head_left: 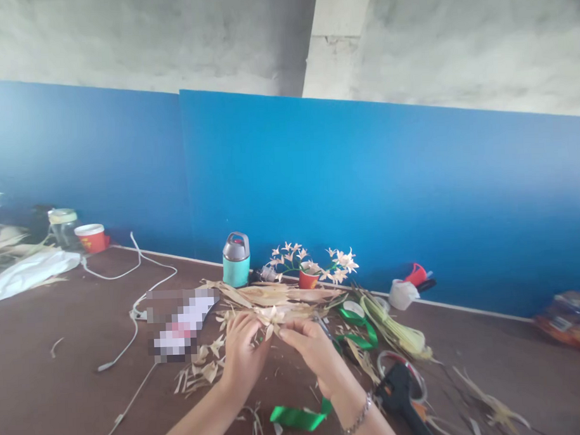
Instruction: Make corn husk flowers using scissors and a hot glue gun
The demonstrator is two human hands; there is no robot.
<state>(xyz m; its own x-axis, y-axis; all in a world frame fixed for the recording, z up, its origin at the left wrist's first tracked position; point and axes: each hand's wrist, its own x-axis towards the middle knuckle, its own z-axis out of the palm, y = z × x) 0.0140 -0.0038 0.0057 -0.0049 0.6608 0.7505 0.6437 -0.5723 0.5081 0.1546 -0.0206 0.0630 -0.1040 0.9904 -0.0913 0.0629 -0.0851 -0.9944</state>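
Observation:
Over the brown table, a pale husk flower (274, 316) with pointed petals is held up between my two hands. My left hand (243, 343) pinches it low on its left side. From the right, the thumb and fingers of my right hand (309, 342) close on a petal. Behind the flower lie long dried husk strips (283, 295). Cut husk petals (204, 366) are scattered to the left of my left hand. A green ribbon (299, 418) curls on the table near my right forearm.
At the back stand a turquoise flask (236, 264) and a red cup (308, 279) with finished flowers. A black glue gun (398, 391) lies right of my right forearm, near a straw bundle (393, 325). A white cable (154, 286) crosses the left side. A blue partition (365, 189) borders the table.

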